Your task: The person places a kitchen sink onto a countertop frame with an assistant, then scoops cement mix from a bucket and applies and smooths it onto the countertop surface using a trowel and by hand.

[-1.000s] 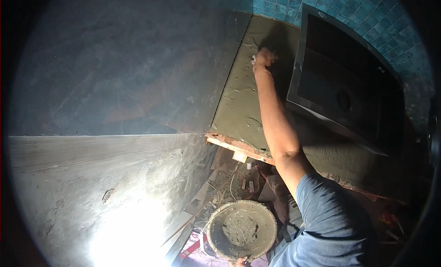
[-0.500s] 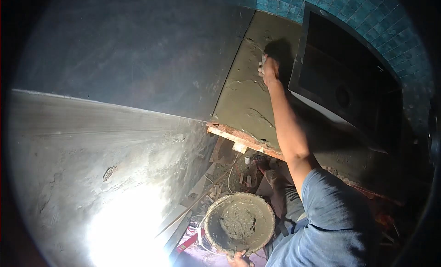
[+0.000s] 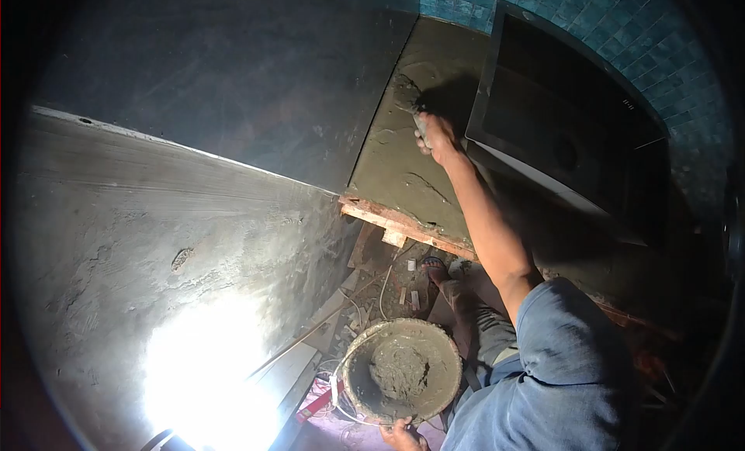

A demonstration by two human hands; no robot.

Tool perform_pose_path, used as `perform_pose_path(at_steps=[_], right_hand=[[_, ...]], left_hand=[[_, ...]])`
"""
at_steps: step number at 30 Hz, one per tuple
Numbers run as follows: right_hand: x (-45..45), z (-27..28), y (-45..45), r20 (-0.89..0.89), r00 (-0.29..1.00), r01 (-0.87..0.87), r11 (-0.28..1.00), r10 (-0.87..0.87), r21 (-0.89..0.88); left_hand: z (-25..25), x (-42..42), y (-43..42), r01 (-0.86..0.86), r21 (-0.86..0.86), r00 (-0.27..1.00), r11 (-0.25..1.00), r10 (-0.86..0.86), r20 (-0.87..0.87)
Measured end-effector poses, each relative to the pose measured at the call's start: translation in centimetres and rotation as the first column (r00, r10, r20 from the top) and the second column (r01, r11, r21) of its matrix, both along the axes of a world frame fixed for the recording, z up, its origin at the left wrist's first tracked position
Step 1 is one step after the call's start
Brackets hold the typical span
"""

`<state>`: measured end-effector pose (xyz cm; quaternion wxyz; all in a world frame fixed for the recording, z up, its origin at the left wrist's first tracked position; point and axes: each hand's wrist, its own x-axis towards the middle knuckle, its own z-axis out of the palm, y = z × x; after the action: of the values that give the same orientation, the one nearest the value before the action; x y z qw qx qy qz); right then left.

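Note:
My right arm reaches up over the mortar-covered counter (image 3: 388, 152), beside the dark sink. In that hand (image 3: 437, 137) is a trowel (image 3: 409, 96), its fingers wrapped round the handle and its mortar-smeared blade against the wet grey surface. Low in the view, my left hand (image 3: 403, 434) grips the near rim of a round bucket (image 3: 355, 373). Wet mortar (image 3: 403, 369) lies heaped inside the bucket. Its wire handle hangs down on the left side.
A dark sink (image 3: 485, 102) stands right of the mortar, before teal wall tiles (image 3: 458, 5). Dark panel (image 3: 233, 71) and rough grey wall (image 3: 116, 218) are at left, with a glaring lamp (image 3: 213, 373). Wooden board (image 3: 407, 230) edges the counter; debris litters the floor.
The trowel blade shows more clearly, tilted up-left on the mortar. My right hand is slightly lower and further left in view, as the whole view has shifted; my left hand stays on the bucket.

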<state>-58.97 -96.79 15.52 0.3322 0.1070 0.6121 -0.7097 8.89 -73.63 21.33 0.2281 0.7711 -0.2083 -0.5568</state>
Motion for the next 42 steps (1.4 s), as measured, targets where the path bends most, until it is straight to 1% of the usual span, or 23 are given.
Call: perform_pose_path(at_steps=[4, 10, 12, 14, 16, 17, 18, 19, 20, 21, 22, 23, 24, 25, 26, 27, 30, 34, 37, 39, 40, 41, 42], right_hand=[[-1.3, -1.4, -0.6, -0.092, 0.994, 0.077, 0.990, -0.067, 0.114], [3.9, -3.4, 3.0, -0.103, 0.958, -0.268, 0.963, 0.267, 0.008], [8.6, -0.7, 6.8, -0.045, 0.929, -0.364, 0.930, 0.366, 0.052], [14.0, 4.9, 11.5, -0.046, 0.892, -0.409, 0.847, 0.450, 0.340], [17.4, 8.3, 17.5, -0.033, 0.793, -0.594, 0.784, 0.608, 0.182], [19.6, 9.5, 19.5, -0.165, 0.742, -0.572, 0.742, 0.649, 0.350], [21.1, 9.7, 22.1, -0.648, 0.349, -0.523, 0.715, 0.677, 0.464], [22.5, 10.9, 23.8, -0.580, 0.353, -0.703, 0.617, 0.734, 0.354], [24.4, 14.2, 25.2, -0.464, 0.248, -0.773, 0.462, 0.850, 0.434], [26.3, 17.3, 26.2, -0.332, 0.128, -0.822, 0.288, 0.935, 0.492], [28.2, 17.6, 26.7, -0.331, -0.049, -0.751, 0.184, 0.942, 0.635], [30.7, 16.9, 27.0, -0.297, -0.225, -0.651, 0.083, 0.928, 0.754], [33.5, 15.6, 26.9, -0.296, -0.272, -0.567, 0.096, 0.915, 0.818], [36.1, 12.6, 27.3, -0.501, -0.285, -0.524, 0.305, 0.817, 0.795], [39.2, 8.9, 26.5, -0.402, -0.354, -0.397, 0.254, 0.844, 0.882], [41.6, 7.2, 26.6, -0.539, -0.296, -0.352, 0.434, 0.789, 0.829], [45.2, 7.7, 29.0, -0.571, -0.349, -0.385, 0.441, 0.743, 0.810], [42.5, 12.8, 31.3, -0.437, -0.521, -0.436, 0.212, 0.733, 0.875], [42.0, 11.6, 30.5, -0.483, -0.392, -0.037, 0.511, 0.783, 0.859], [40.2, 11.6, 30.2, -0.380, -0.367, -0.298, 0.279, 0.849, 0.913], [39.7, 12.5, 30.0, -0.319, -0.351, -0.305, 0.215, 0.880, 0.928], [39.6, 12.4, 29.8, -0.252, -0.344, -0.330, 0.135, 0.904, 0.934], [39.0, 10.1, 30.3, -0.322, -0.277, -0.387, 0.201, 0.905, 0.900]], left_hand=[[3.2, -3.3, -1.2, -0.024, -0.026, 1.000, 0.999, 0.024, 0.010], [4.9, -5.5, -1.7, -0.074, -0.080, 0.997, 0.994, 0.071, -0.038], [5.1, -5.1, -1.7, -0.079, -0.086, 0.996, 0.993, 0.075, -0.054], [5.8, -5.7, -1.5, -0.091, -0.096, 0.994, 0.991, 0.085, -0.063], [4.7, -3.9, -1.5, 0.009, -0.143, 0.995, 0.990, -0.023, -0.096], [4.3, -2.9, -1.5, 0.058, -0.166, 0.991, 0.985, -0.076, -0.110], [4.7, -2.6, -1.7, 0.134, -0.165, 0.988, 0.977, -0.144, -0.052], [5.4, -2.9, -1.9, 0.191, -0.265, 0.978, 0.945, -0.205, -0.024], [7.6, -4.1, -2.0, 0.182, -0.254, 0.978, 0.950, -0.202, -0.053], [3.2, -0.5, -2.1, 0.238, -0.300, 0.960, 0.924, -0.270, -0.070], [1.8, 0.3, -2.1, 0.242, -0.338, 0.950, 0.910, -0.292, -0.106], [6.2, -1.7, -2.2, 0.298, -0.355, 0.921, 0.886, -0.365, -0.138], [6.4, -1.3, -2.3, 0.357, -0.348, 0.902, 0.867, -0.417, -0.112], [7.1, -1.7, -2.1, 0.376, -0.432, 0.895, 0.820, -0.442, -0.059], [7.1, -1.5, -2.2, 0.426, -0.502, 0.868, 0.752, -0.497, -0.009], [7.0, -1.1, -2.4, 0.475, -0.563, 0.836, 0.676, -0.546, 0.049], [10.7, -1.7, -2.5, 0.499, -0.557, 0.789, 0.664, -0.614, -0.025], [13.1, -2.3, -2.1, 0.598, -0.552, 0.738, 0.581, -0.668, 0.096], [12.2, -2.1, -2.3, 0.595, -0.600, 0.708, 0.534, -0.702, 0.077], [13.7, -3.7, -2.2, 0.581, -0.633, 0.694, 0.512, -0.718, 0.057], [14.7, -4.8, -2.3, 0.560, -0.600, 0.708, 0.571, -0.706, -0.012], [16.0, -5.4, -2.6, 0.620, -0.615, 0.674, 0.488, -0.732, 0.099], [16.8, -6.0, -2.6, 0.630, -0.617, 0.667, 0.471, -0.735, 0.120]])
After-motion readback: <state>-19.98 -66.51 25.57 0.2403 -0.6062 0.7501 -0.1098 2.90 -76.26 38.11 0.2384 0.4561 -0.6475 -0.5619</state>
